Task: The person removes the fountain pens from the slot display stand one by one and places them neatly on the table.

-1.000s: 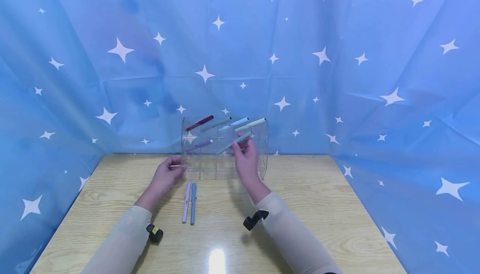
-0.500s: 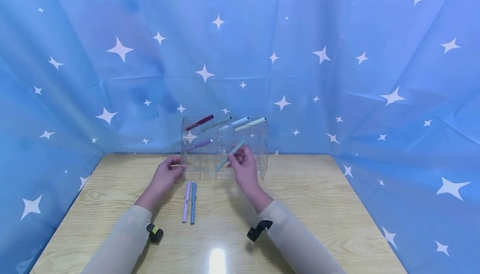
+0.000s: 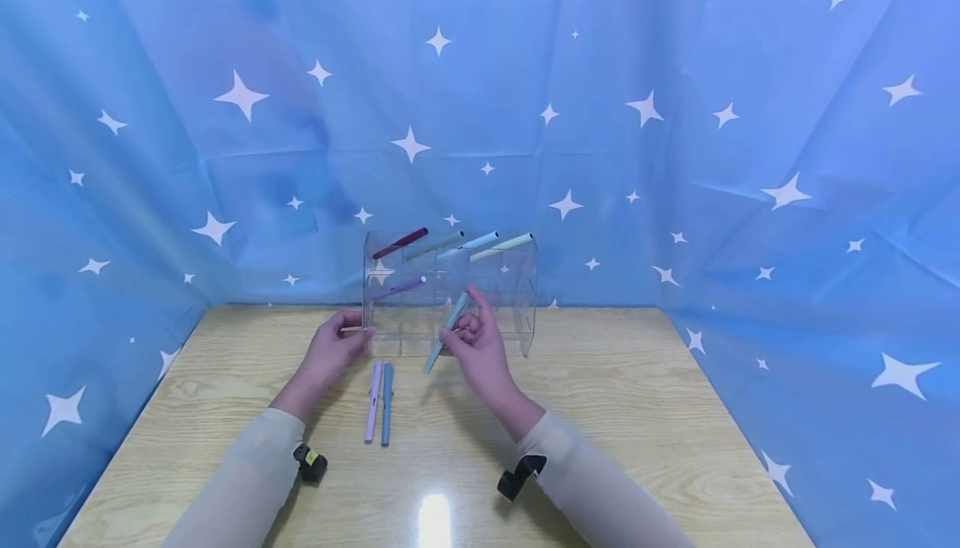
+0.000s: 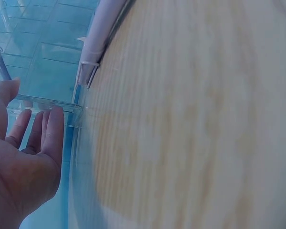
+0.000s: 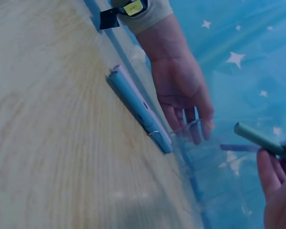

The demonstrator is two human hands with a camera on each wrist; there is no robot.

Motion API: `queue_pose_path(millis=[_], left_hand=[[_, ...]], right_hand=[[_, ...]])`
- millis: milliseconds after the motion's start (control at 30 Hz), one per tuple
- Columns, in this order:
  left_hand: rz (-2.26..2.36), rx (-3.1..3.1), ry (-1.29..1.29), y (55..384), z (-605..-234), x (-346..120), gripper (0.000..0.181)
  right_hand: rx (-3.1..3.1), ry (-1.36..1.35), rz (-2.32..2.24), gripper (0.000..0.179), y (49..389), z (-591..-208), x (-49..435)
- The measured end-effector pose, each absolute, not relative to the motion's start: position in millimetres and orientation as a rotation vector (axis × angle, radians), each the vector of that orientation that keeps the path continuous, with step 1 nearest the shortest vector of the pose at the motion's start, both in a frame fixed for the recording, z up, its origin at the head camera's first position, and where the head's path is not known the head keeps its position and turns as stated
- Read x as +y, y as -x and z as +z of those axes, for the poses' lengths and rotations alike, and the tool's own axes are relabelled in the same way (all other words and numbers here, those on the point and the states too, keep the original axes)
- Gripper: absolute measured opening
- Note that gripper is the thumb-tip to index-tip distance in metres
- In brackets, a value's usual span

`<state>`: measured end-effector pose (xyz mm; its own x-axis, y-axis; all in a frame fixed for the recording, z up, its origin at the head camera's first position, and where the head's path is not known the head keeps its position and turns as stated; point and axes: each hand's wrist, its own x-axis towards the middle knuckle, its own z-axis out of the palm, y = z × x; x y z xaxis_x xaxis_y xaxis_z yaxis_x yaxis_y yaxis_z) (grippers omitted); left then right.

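In the head view, a clear pen rack (image 3: 416,346) stands at the back of the table. My left hand (image 3: 335,354) grips its left side panel, thumb on one face and fingers on the other in the left wrist view. My right hand (image 3: 483,360) pinches a green pen (image 3: 446,333) in front of the rack, its lower end slanting toward the table and the index finger raised. A purple pen (image 3: 401,288) leans in the rack's lower tier. Along the top tier lie a dark red pen (image 3: 401,243), a grey-green pen (image 3: 435,246), a light blue pen (image 3: 468,245) and a pale green pen (image 3: 502,248).
A lilac pen (image 3: 373,402) and a blue pen (image 3: 386,404) lie side by side on the wooden table (image 3: 637,414), just before the rack. Behind the rack hangs a blue curtain (image 3: 480,98) with white stars.
My right hand has drawn the green pen down and back from the rack's lower tier, and the pen has turned steeper. The left hand stays on the side panel.
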<state>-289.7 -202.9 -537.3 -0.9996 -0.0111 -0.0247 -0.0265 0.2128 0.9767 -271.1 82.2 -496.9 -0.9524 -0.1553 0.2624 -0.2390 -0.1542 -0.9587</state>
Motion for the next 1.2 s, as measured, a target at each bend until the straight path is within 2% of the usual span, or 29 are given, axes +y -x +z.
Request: queue_pose_path(millis=[1200], left_hand=[[1.958,2.436,0.037,293,-540,-205,0.048]], right_hand=[[-2.429,-0.575,2.295,0.085,249,-526,66]])
